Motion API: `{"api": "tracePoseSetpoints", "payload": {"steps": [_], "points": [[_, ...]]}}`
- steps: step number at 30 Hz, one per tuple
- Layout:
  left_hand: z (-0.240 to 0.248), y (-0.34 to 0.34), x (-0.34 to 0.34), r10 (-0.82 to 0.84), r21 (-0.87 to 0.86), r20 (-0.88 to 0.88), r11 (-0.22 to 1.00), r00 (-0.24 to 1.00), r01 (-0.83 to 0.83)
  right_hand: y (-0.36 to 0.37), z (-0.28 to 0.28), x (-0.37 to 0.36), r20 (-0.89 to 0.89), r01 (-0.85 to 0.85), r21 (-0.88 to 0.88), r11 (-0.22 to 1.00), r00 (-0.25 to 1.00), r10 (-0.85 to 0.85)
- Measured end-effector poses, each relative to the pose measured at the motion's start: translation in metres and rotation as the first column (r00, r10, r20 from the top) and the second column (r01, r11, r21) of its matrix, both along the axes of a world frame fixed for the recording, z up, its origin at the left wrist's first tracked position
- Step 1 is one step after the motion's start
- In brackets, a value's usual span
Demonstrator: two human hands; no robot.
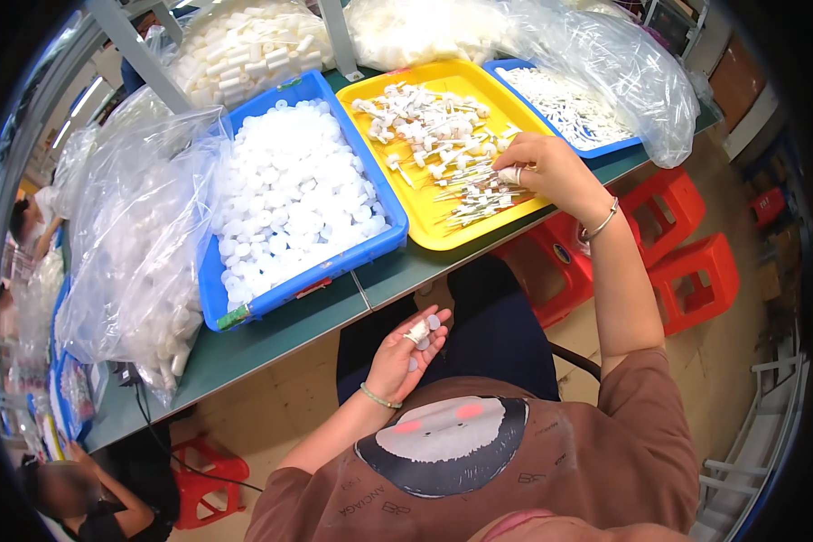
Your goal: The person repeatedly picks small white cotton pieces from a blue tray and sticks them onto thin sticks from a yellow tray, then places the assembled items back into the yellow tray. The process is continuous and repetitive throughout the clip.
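Observation:
My left hand (pixel 405 357) is palm up in front of my body, its fingers cupped around several small white plastic discs (pixel 433 322). White tape wraps one of its fingers. Over the right side of the yellow tray (pixel 443 233), my right hand (pixel 546 167) has its fingertips pinched together, and one finger also carries white tape. Whatever lies between those fingertips is hidden. Just below them are thin metal pins with white parts (pixel 479 200), laid roughly side by side. Farther back in the same tray, similar white-headed pieces (pixel 425 117) lie in a loose heap.
To the left, a blue bin (pixel 312 271) is heaped with white discs. Another blue tray (pixel 596 152) at right contains small white pieces. Clear plastic bags (pixel 135 244) of white parts crowd the green table (pixel 316 321). Red stools (pixel 696 280) stand right; another person (pixel 108 497) sits lower left.

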State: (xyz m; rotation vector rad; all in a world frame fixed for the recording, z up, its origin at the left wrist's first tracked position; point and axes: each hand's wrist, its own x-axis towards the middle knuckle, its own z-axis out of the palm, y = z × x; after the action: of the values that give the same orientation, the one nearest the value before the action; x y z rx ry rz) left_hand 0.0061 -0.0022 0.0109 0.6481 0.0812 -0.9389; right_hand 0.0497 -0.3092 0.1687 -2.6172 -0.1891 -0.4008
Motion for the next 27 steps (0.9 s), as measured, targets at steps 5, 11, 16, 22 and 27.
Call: {"api": "tracePoseSetpoints", "payload": {"steps": [5, 11, 16, 22, 27], "points": [[-0.004, 0.002, 0.000, 0.005, -0.011, -0.022, 1.000, 1.000, -0.005, -0.001, -0.002, -0.003, 0.105, 0.112, 0.203, 0.973, 0.985, -0.135], [-0.004, 0.000, -0.003, -0.051, -0.144, 0.017, 0.988, 0.999, 0.052, -0.013, -0.025, -0.013, 0.216, 0.139, 0.464, 0.875, 0.940, -0.264], [-0.003, 0.003, -0.002, -0.015, -0.242, 0.007, 0.970, 1.000, 0.017, 0.068, -0.029, -0.072, 0.394, -0.223, 0.724, 0.653, 0.910, -0.126], [-0.002, 0.000, -0.003, -0.018, -0.327, -0.110, 0.945, 0.994, -0.020, 0.134, -0.107, -0.113, 0.298, -0.216, 0.732, 0.646, 0.954, -0.019], [0.004, 0.001, -0.003, 0.043, -0.290, -0.160, 0.953, 0.986, -0.089, 0.138, -0.106, -0.108, 0.423, -0.292, 0.473, 0.831, 0.903, 0.077]]}}
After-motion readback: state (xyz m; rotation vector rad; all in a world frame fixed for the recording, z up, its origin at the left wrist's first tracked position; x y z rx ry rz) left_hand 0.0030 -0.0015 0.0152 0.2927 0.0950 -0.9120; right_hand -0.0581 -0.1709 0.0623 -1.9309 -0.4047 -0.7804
